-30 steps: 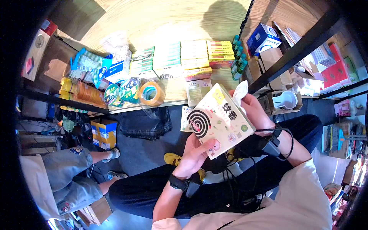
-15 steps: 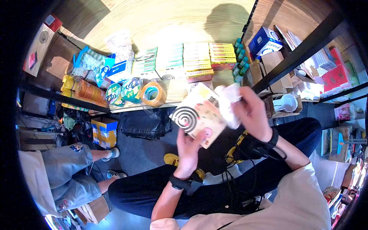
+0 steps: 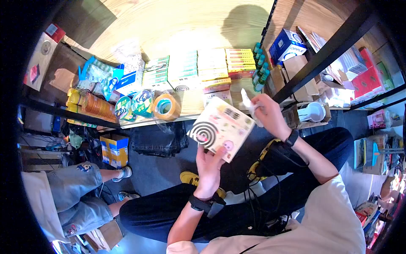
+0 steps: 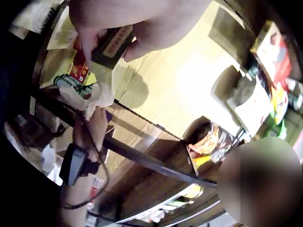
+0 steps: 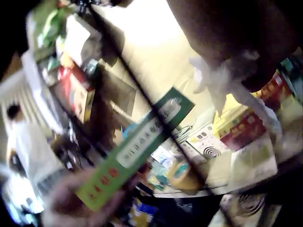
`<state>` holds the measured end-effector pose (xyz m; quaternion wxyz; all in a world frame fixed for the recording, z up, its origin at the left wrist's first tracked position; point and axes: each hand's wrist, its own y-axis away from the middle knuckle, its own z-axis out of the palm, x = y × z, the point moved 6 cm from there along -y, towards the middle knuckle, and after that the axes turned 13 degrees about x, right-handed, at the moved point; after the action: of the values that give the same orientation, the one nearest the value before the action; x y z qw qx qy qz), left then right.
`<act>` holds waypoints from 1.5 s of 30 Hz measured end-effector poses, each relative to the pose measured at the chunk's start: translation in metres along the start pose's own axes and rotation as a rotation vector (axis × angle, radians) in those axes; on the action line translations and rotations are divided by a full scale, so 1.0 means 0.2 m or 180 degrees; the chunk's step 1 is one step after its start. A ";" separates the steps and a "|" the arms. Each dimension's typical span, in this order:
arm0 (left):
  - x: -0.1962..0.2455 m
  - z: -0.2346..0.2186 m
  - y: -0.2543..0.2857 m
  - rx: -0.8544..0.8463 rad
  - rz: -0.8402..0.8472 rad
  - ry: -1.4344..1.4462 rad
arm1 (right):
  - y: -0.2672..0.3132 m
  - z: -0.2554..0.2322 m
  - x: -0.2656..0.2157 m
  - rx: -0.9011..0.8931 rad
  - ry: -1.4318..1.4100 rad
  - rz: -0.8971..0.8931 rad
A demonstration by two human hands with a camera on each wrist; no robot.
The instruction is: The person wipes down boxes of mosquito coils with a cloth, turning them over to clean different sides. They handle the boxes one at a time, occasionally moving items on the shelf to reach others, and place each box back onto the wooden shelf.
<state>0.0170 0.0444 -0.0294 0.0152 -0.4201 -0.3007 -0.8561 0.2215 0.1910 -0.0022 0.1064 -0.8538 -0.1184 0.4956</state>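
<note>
A cream mosquito coil box (image 3: pixel 230 127) with a black spiral print is held up before the shelf. My left hand (image 3: pixel 209 167) grips its near lower edge, thumb on the printed face. The green side of the box (image 5: pixel 135 151) shows in the right wrist view. Just off the box's right corner, my right hand (image 3: pixel 272 114) pinches a crumpled white tissue (image 3: pixel 248 106). The left wrist view also shows this tissue (image 4: pixel 92 100), below the box.
Rows of stacked mosquito coil boxes (image 3: pixel 184 72) stand on the wooden shelf, with green bottles (image 3: pixel 260 73) to their right. A tape roll (image 3: pixel 165 106) sits near the shelf's front edge. A black post (image 3: pixel 321 55) crosses at right. Another person's legs (image 3: pixel 80 190) are at left.
Both hands were at the box a second ago. My right hand then swept the tissue across its face and has moved off to the right. The box has shifted left in my left hand.
</note>
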 end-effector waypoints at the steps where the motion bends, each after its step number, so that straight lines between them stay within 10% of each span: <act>1: 0.01 -0.02 -0.02 0.0011 0.0053 0.0197 | 0.00 0.01 0.13 0.0041 -0.0102 0.0273; 9: -0.17 -0.33 -0.16 0.0761 -0.0536 0.0736 | 0.47 0.48 0.28 -0.2042 -0.1049 0.1169; 11: -0.27 -0.40 -0.18 0.0776 -0.0646 0.0514 | 0.55 0.52 0.13 -0.2376 -0.1663 0.2270; 22: -0.47 -0.29 0.00 0.0937 -0.0791 -0.0135 | 0.77 0.59 0.48 -0.1793 -0.1908 0.3898; 38: -0.32 -0.15 0.08 0.0429 -0.0884 -0.0058 | 0.69 1.04 1.14 -0.1593 -0.1045 0.2553; 45: -0.31 -0.15 0.08 0.0279 -0.0944 -0.0039 | 0.50 0.86 0.98 -0.1285 0.0604 0.1714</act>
<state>0.0413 0.0016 -0.0806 -0.0950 -0.3752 -0.3966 -0.8324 0.1754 0.1677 -0.2770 -0.1887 -0.9005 0.0259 0.3909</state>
